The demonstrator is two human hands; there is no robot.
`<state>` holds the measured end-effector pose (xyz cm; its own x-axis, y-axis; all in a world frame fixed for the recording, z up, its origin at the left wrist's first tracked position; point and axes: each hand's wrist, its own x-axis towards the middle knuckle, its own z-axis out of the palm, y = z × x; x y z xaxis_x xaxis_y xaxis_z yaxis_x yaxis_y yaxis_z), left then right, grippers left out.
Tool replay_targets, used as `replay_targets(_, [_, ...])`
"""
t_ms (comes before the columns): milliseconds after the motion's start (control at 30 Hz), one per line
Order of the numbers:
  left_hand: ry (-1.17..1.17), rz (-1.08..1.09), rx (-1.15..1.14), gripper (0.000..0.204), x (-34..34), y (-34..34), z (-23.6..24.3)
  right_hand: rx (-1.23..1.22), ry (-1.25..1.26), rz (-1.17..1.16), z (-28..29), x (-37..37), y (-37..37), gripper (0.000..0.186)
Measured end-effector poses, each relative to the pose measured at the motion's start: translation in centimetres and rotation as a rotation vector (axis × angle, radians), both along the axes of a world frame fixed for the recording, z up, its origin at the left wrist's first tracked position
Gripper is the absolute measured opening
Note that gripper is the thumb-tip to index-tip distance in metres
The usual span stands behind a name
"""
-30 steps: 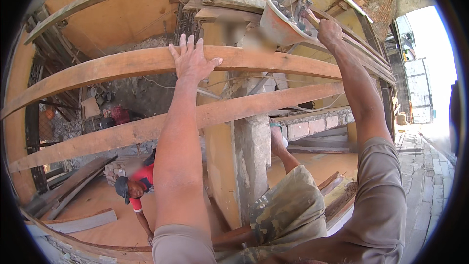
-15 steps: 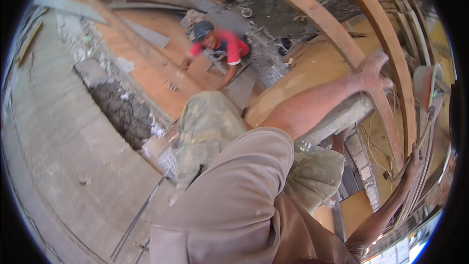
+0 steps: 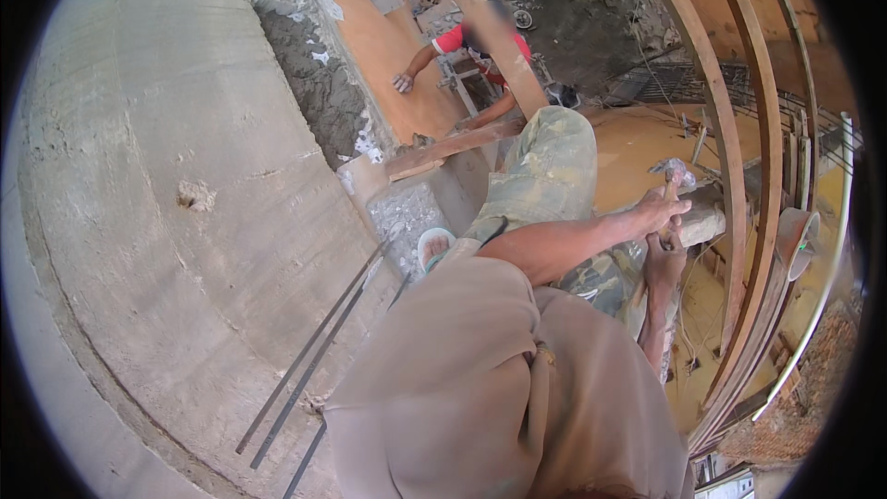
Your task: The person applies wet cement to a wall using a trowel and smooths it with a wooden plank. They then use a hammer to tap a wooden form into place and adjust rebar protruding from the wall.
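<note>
A hammer (image 3: pixel 673 169) with a metal head and a wooden handle stands head-up over my camouflage-clad knee, right of the middle. Just below its head, my left hand (image 3: pixel 658 212) is closed round the handle. My right hand (image 3: pixel 663 266) is wrapped round it lower down, close under the left. Behind the hammer lies a grey beam-like piece (image 3: pixel 704 220), which the hands partly hide. A curved-looking wooden beam (image 3: pixel 725 129) rises just right of my hands.
A co-worker in a red shirt (image 3: pixel 450 41) is below, beyond a slanting timber (image 3: pixel 480 14). Left spreads a concrete surface (image 3: pixel 185 249) with a trough of wet-looking mortar (image 3: pixel 314 83). Dark metal bars (image 3: pixel 305 370) lie near my sandalled foot (image 3: pixel 434 246). A round pan-like thing (image 3: pixel 796 242) is far right.
My left hand has left the wooden beam, and my right hand has come in from the far right; both now meet on the hammer. The view has swung, showing more concrete.
</note>
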<state>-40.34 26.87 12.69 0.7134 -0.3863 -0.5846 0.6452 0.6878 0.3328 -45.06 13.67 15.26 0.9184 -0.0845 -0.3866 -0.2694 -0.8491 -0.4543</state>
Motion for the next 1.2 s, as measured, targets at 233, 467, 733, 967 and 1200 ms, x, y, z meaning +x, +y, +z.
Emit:
replay_targets(233, [-0.048, 0.233, -0.351, 0.014, -1.5, 8.9, -1.5, 0.42, 0.096, 0.045, 5.4, 1.8, 8.6, 0.03])
replay_targets(467, [-0.342, 0.407, -0.548, 0.027, -1.8, 8.6, -2.5, 0.533, 0.366, -0.095, 8.4, 2.4, 14.3, 0.03])
replay_targets(733, [-0.211, 0.217, -0.285, 0.049, -4.0, 12.6, 0.7, 0.768, 0.601, -0.309, 6.6, 1.8, 13.9, 0.024])
replay_targets(967, [-0.116, 0.092, -0.288, 0.046, -5.5, 11.9, 1.6, 0.651, 0.56, -0.34, 6.7, -0.5, 12.5, 0.023])
replay_targets(1200, [-0.1, 0.158, -0.229, 0.046, -5.1, 10.8, 0.7, 0.66, 0.505, -0.448, 6.1, -0.7, 11.7, 0.035])
